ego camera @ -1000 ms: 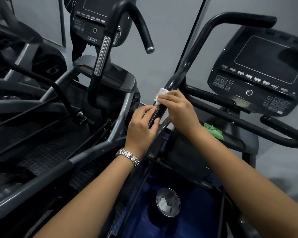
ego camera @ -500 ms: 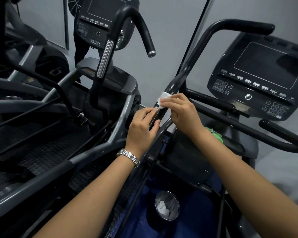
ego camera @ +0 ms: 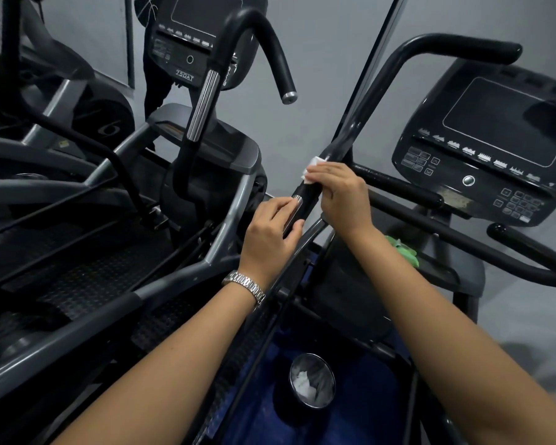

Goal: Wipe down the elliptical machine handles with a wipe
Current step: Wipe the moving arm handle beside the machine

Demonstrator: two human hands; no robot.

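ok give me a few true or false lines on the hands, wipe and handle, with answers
1. The right hand holds a white wipe against the handle. True.
2. The left hand is off the handle. False: it grips the handle just below the wipe.
3. The watch is on the right wrist. False: it is on the left wrist.
4. The bin below the arms holds crumpled white material. True.
5. The console screen is lit. False: it is dark.
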